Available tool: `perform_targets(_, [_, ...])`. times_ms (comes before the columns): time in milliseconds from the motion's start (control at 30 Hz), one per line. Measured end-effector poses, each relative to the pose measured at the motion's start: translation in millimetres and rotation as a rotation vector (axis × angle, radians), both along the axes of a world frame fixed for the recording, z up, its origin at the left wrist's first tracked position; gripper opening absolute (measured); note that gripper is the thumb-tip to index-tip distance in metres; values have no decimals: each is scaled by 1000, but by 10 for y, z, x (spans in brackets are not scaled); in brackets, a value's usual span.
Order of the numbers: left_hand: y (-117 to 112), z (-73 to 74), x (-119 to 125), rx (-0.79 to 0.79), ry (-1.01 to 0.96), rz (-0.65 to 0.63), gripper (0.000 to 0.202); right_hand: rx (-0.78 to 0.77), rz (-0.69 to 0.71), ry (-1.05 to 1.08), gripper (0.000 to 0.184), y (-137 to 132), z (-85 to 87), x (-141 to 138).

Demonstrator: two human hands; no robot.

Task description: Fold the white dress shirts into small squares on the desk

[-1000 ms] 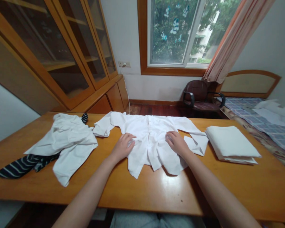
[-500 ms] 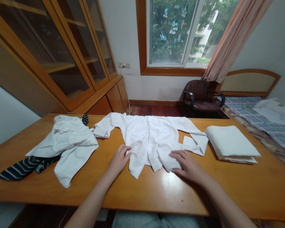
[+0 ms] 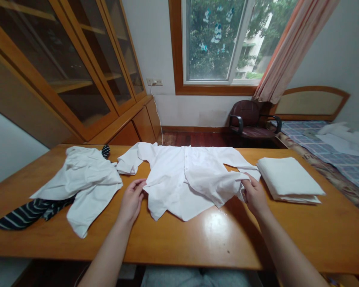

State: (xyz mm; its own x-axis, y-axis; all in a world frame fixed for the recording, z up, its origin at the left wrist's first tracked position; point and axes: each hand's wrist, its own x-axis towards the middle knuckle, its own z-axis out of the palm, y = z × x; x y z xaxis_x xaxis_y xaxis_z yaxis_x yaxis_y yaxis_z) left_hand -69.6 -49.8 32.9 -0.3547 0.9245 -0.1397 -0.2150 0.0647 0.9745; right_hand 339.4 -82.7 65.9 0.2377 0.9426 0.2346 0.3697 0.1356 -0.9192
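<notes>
**Both hands at the sides of 1 garment.** Your left hand [image 3: 131,201] rests at the near left side of the white shirt [image 3: 179,179]. Its fingers [image 3: 138,183] are curled shut, pinching the shirt's side edge between thumb and fingertips. Your right hand [image 3: 254,195] is at the opposite side, and its fingers [image 3: 247,182] are closed on a gathered fold of cloth. From these fingers the fabric rises off the wooden table [image 3: 197,239] in a taut ridge that runs inward toward the button line.

The shirt lies spread between your 2 sets of fingers, front up. Its collar end is on the far side of them and its hem is on the near side. 1 sleeve [image 3: 128,161] trails beyond your left fingers, on their far outer side.

Outward of your left fingers, near but apart from them, lies a crumpled white garment [image 3: 86,179]. A dark striped tie [image 3: 24,211] runs out from beneath it. Just outward of your right fingers sits a folded white stack [image 3: 287,179], close to the shirt's right sleeve. Whether the 2 touch cannot be told.
</notes>
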Motion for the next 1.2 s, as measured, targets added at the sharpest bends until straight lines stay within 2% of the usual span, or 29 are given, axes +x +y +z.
perform_targets(100, [-81, -29, -53, -35, 90, -73, 53, 45, 103, -103, 24, -34, 45, 84])
perform_targets(167, [-174, -77, -69, -26, 199, -139, 55, 53, 166, -240, 23, -54, 7, 136])
perform_targets(267, [-350, -158, -61, 35, 428, -212, 56, 114, 168, -436, 31, -78, -116, 176])
perform_targets(367, [-503, -205, -26, 112, 694, -298, 56, 212, 108, -602, 48, -121, -205, 122])
perform_targets(433, [-566, -187, 4, 185, 916, -316, 51, 264, 95, -687, 57, -176, -213, 19])
perform_targets(500, [-595, -123, 40, 263, 1158, -308, 44, 321, 143, -713, 56, -249, -189, -129])
perform_targets(600, [-601, 17, 126, 383, 1397, -382, 43, 387, 343, -696, 44, -348, -134, -404])
perform_targets(667, [-599, 95, 216, 465, 1436, -547, 48, 344, 541, -739, 41, -375, -106, -584])
perform_targets(733, [-600, 141, 325, 530, 1436, -746, 53, 259, 652, -796, 39, -363, -98, -726])
perform_targets(833, [-599, 168, 480, 574, 1444, -926, 60, 175, 630, -847, 31, -298, -143, -818])
perform_targets(900, [-586, 180, 555, 581, 1458, -971, 57, 142, 578, -851, 27, -243, -207, -797])
perform_targets(1000, [-550, 207, 618, 556, 1498, -1001, 40, 99, 536, -805, 25, -154, -317, -694])
perform_targets(1100, [-533, 242, 631, 518, 1560, -1011, 17, 27, 518, -677, 23, -68, -381, -572])
perform_targets(1200, [-573, 313, 604, 528, 1568, -1014, 8, -50, 456, -485, 18, -8, -346, -480])
